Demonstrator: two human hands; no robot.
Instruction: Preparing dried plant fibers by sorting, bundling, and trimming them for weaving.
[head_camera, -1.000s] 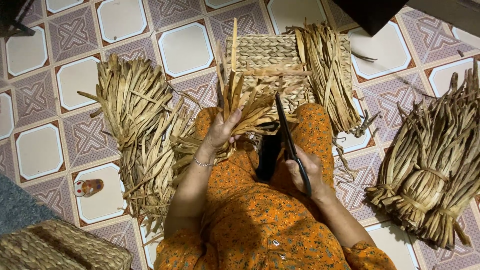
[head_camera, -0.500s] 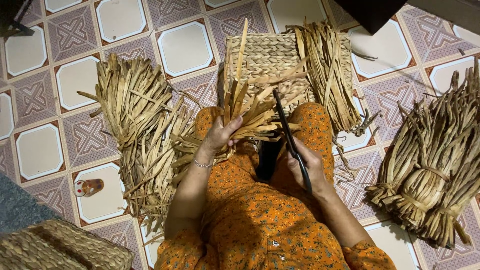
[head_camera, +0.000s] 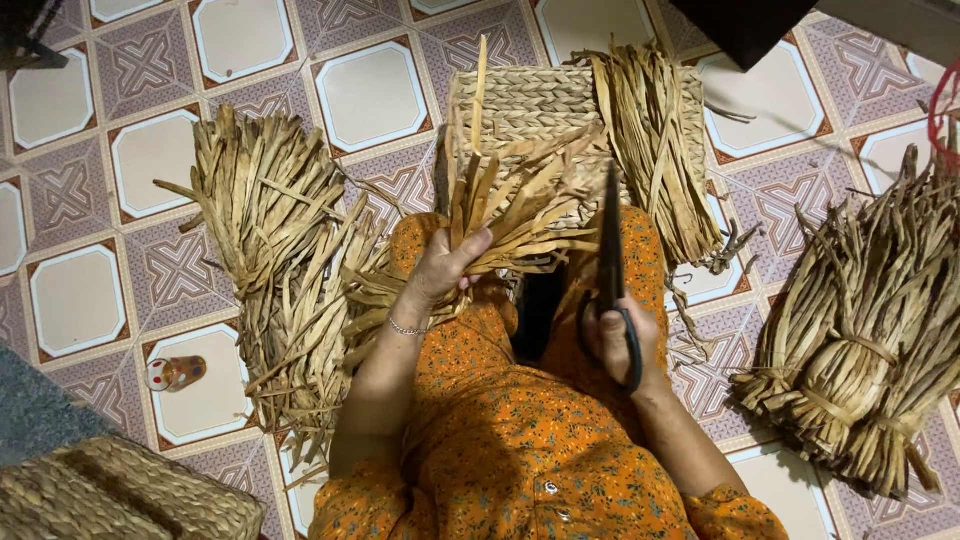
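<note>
- Tiled floor (head_camera: 370, 95): patterned tiles; the person sits on it in orange clothing.
- Tied bundle of dried leaves (head_camera: 870, 330): lies on the floor at the right, well apart from the hands.
- Loose heap of dried leaves (head_camera: 275, 240): lies at the left, just beside the left arm.
- Woven mat (head_camera: 530, 105): lies far of the knees, with leaf strips across its right part.
- Leaf strips (head_camera: 520, 215): fanned over the lap, held at the near end.
- Left hand (head_camera: 445, 265): fingers clamped on the leaf strips.
- Right hand (head_camera: 620, 340): fingers closed through the handles of the scissors (head_camera: 610, 250), blades together, pointing far.
</note>
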